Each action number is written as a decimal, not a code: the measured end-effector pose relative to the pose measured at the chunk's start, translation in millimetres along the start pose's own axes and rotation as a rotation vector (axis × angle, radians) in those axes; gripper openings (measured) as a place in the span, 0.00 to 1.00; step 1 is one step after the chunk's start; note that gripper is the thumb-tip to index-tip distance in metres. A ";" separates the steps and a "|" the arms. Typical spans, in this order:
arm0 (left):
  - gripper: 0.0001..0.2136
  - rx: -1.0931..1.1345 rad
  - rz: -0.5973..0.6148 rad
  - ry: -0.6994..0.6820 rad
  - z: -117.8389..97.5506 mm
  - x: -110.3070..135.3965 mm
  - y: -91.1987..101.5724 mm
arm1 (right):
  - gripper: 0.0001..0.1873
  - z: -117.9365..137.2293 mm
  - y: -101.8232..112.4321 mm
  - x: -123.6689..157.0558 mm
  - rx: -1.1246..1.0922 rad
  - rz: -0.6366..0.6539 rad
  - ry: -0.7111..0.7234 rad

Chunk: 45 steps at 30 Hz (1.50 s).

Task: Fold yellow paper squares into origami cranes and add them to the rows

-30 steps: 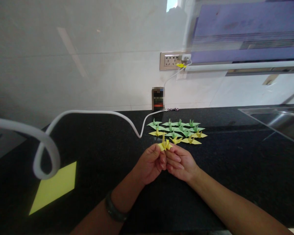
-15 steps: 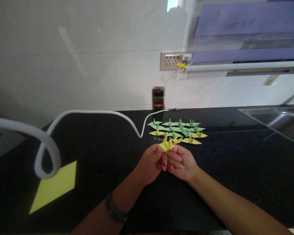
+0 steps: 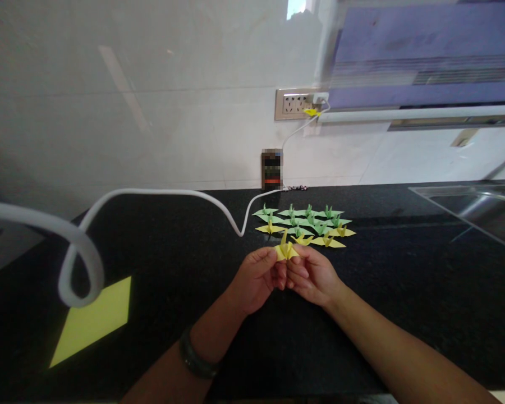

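the crane (image 3: 285, 250) is sitting pinched between the fingers of the left hand (image 3: 256, 279) and right hand (image 3: 313, 276), above the counter (image 3: 404, 280), just before the cranes (image 3: 305, 225).

I see bare counter (image 3: 404, 280) right of my hands; folded cranes (image 3: 305, 225) crowd just beyond, white cable (image 3: 160, 193) and yellow sheet (image 3: 92, 322) lie left.

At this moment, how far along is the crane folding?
Done: a cluster of folded green and yellow cranes lies on the black counter. In hand: left hand and right hand pinch a yellow crane. Left: one flat yellow sheet.
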<state>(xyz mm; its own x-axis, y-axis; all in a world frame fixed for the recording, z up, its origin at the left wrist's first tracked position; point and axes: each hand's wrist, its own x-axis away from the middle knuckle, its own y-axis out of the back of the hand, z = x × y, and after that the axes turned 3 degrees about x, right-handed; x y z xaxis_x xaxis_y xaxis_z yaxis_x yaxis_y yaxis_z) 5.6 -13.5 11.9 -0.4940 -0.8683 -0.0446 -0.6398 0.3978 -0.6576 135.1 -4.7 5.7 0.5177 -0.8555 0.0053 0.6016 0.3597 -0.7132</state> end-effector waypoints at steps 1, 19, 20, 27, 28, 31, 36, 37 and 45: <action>0.12 -0.027 -0.007 0.022 -2.0 -0.1 1.7 | 0.15 1.1 0.4 0.1 0.095 -0.017 0.021; 0.12 -0.062 0.071 0.254 -6.8 1.6 14.5 | 0.11 12.4 10.4 2.9 0.181 0.169 -0.176; 0.11 -0.006 0.059 0.222 -4.3 1.1 13.7 | 0.11 10.2 8.9 2.6 0.138 0.172 -0.143; 0.09 0.169 0.061 0.063 8.4 -0.2 6.5 | 0.11 -2.1 2.0 2.5 0.027 0.188 -0.048; 0.08 0.180 0.054 0.057 9.2 0.1 5.8 | 0.10 -2.5 1.6 2.8 0.024 0.190 -0.048; 0.07 0.209 0.035 0.046 10.9 1.1 5.2 | 0.10 -2.5 0.1 3.1 0.001 0.196 -0.045; 0.08 0.217 0.010 0.053 12.7 0.6 5.6 | 0.12 -2.2 -3.2 2.4 -0.026 0.188 -0.047; 0.08 0.209 0.004 0.053 12.6 0.5 5.1 | 0.14 -2.0 -3.5 2.3 -0.030 0.183 -0.055; 0.10 0.113 -0.026 0.034 9.9 -0.1 -0.6 | 0.23 0.7 -2.0 2.2 -0.050 0.190 -0.123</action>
<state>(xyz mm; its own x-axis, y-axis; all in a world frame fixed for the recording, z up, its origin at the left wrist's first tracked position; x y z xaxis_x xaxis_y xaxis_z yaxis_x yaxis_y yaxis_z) 11.8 -16.6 4.9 -0.4989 -0.8666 -0.0022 -0.5835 0.3378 -0.7386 135.5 -7.1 7.6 0.6909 -0.7213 -0.0488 0.4573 0.4883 -0.7432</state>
